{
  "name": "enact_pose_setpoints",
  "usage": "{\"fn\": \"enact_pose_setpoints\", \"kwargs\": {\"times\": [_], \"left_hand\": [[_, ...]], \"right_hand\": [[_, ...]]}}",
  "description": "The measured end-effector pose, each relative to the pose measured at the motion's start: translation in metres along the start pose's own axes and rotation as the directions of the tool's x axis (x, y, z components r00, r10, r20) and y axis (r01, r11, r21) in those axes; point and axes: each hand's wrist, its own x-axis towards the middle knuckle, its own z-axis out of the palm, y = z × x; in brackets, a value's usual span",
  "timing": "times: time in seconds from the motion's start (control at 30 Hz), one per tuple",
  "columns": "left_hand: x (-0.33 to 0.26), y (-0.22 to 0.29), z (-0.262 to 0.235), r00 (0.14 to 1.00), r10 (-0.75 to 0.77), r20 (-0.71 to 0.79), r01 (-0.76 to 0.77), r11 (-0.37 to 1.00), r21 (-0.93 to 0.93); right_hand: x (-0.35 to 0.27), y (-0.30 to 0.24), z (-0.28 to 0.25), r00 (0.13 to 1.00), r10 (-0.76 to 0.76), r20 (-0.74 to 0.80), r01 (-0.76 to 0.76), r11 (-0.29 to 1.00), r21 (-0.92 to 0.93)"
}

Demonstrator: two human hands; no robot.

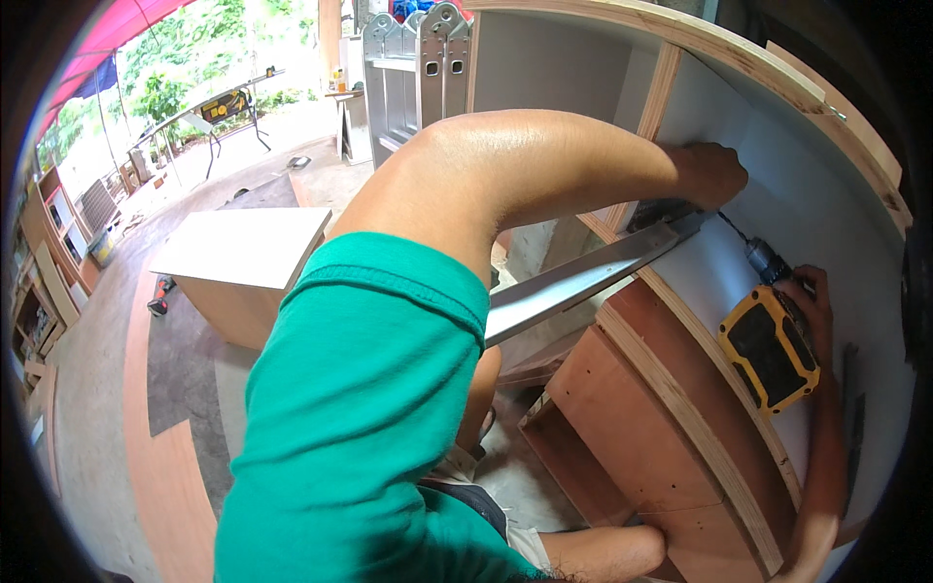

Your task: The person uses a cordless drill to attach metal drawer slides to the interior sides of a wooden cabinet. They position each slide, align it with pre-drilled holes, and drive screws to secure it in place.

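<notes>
My left arm, in a green sleeve, reaches across into a pale-lined wooden cabinet [666, 92]. My left hand [717, 177] is closed at the inner end of a long silver metal rail [583, 282] that looks like a drawer slide. Its fingertips are partly hidden. The rail slants out past the cabinet's front edge, and my arm covers its outer end. My right hand [812, 301] grips a yellow and black cordless drill [770, 348] inside the cabinet. The drill's thin bit points toward the rail's inner end, close to my left hand; whether it touches cannot be made out.
A brown wooden drawer unit [637, 418] stands below the cabinet edge. Beyond my left arm are a white-topped box [243, 248], a folded metal ladder [420, 73] and a red-black power tool [160, 296] on the floor. Wood sheets [160, 476] lie at left.
</notes>
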Motion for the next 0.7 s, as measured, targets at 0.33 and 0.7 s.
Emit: {"fn": "enact_pose_setpoints", "kwargs": {"times": [0.33, 0.7], "left_hand": [[0.003, 0.006, -0.008, 0.989, 0.029, -0.143, -0.032, 0.999, -0.018], [0.0, 0.009, -0.013, 0.994, 0.009, -0.108, -0.013, 0.999, -0.035]], "right_hand": [[-0.028, 0.013, -0.042, 0.954, 0.279, -0.11, -0.298, 0.922, -0.247], [-0.01, 0.009, -0.053, 0.953, 0.271, -0.133, -0.284, 0.954, -0.091]]}}
